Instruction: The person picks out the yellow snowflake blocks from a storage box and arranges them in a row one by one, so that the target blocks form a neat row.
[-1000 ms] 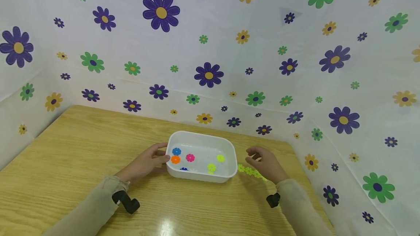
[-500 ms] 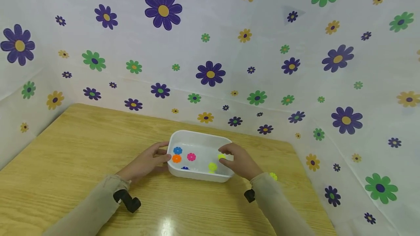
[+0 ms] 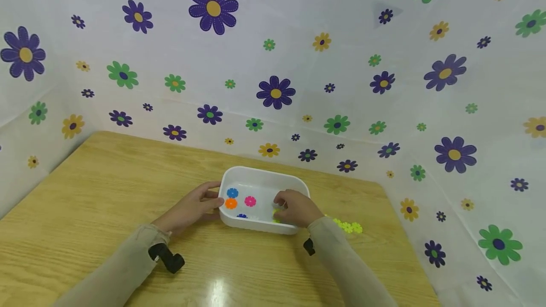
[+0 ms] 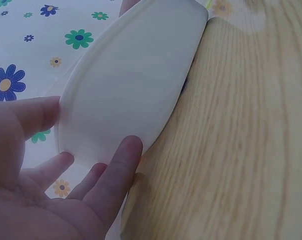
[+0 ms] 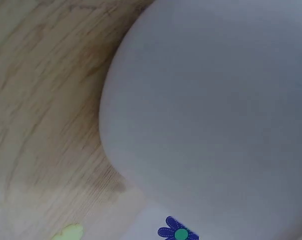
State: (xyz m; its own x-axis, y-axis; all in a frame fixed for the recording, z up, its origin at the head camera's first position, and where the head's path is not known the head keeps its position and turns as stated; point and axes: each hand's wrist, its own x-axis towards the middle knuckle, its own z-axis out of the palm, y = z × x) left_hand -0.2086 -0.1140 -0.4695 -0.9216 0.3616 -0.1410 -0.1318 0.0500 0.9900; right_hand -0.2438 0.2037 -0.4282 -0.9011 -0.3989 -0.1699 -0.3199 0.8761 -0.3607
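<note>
A white plastic basin (image 3: 251,225) stands on the table with several snowflake-shaped building discs inside. The blue disc (image 3: 232,193), orange disc (image 3: 231,203) and pink disc (image 3: 250,201) lie toward its left half. My left hand (image 3: 192,207) holds the basin's left end, thumb at the rim and fingers on the outer wall, as the left wrist view shows too. My right hand (image 3: 297,208) reaches inside over the right part, thumb and fingers bent around yellow-green discs (image 3: 276,215). Whether it pinches one is hidden. The right wrist view shows only the basin's outer wall (image 5: 206,115).
A row of joined yellow-green discs (image 3: 347,227) lies on the wooden table (image 3: 141,179) right of the basin, partly behind my right forearm. Behind and to the right hangs a white flower-print sheet (image 3: 239,56).
My right hand has moved left from above the yellow-green row, over the basin's right rim and down to the discs inside. The left hand keeps its place on the basin.
</note>
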